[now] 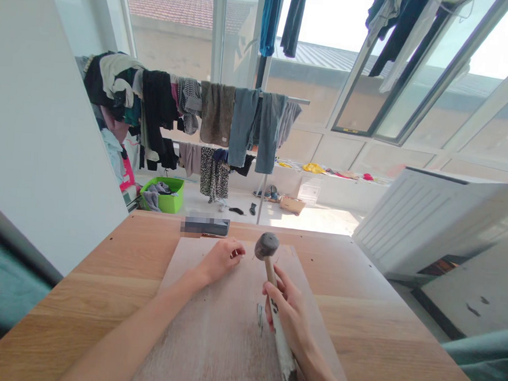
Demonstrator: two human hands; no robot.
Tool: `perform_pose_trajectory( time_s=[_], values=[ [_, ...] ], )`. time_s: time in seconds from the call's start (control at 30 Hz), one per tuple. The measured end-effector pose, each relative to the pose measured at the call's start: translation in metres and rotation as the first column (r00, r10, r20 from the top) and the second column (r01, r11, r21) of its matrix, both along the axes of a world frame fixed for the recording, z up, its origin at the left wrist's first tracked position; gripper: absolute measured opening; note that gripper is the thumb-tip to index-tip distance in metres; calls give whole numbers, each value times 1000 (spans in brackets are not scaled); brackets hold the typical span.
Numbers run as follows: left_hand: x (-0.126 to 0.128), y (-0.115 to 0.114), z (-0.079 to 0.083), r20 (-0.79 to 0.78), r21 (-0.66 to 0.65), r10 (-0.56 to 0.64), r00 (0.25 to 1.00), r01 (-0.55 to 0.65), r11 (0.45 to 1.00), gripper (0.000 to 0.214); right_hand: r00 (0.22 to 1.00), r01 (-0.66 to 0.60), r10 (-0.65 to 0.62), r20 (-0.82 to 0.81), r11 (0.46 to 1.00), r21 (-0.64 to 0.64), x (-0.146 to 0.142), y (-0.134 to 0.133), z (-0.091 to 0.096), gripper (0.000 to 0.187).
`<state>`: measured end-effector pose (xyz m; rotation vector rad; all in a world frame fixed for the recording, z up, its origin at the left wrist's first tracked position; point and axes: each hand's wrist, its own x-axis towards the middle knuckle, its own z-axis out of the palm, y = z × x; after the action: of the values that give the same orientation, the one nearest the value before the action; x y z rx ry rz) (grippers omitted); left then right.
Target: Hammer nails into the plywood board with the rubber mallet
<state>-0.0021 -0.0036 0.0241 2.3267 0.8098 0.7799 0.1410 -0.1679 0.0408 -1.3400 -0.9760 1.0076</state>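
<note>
My right hand (287, 303) is wrapped round the pale wooden handle of a rubber mallet (267, 246). The mallet's grey-black head points up and away from me, above the far part of a worn board (209, 332). My left hand (223, 259) hovers at the board's far end, left of the mallet head. Its fingers are curled together; whatever small thing they may pinch is too tiny to make out. Several thin metal pieces, like nails (259, 318), lie on the board just left of my right hand. Faint thin upright bits show near the mallet head.
The board lies on a wooden table (99, 296). A dark phone-like object (208, 226), partly pixelated, sits at the table's far edge. Beyond stand a clothes rack (245, 126) and a green basket (173, 196). A white ribbed panel (412, 219) is at right.
</note>
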Motion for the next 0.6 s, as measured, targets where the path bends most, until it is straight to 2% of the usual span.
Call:
perform_pose_trajectory(
  time_s=[0.1,0.2,0.37,0.6],
  values=[
    [1,3,-4,87,-115,49,995,-39,993,15,1000,-1,1,5,1000,5,0,0,0,54],
    [-2,6,-3,102,-181,57,993,-38,983,22,1000,1,-1,-4,1000,10,-1,0,1,56],
    [-4,5,-1,105,-181,21,994,-2,984,30,1000,0,0,-10,1000,11,0,0,2,55],
    [-1,2,0,108,-198,13,994,9,980,28,1000,-5,6,-16,1000,21,0,0,-1,55]
  ],
)
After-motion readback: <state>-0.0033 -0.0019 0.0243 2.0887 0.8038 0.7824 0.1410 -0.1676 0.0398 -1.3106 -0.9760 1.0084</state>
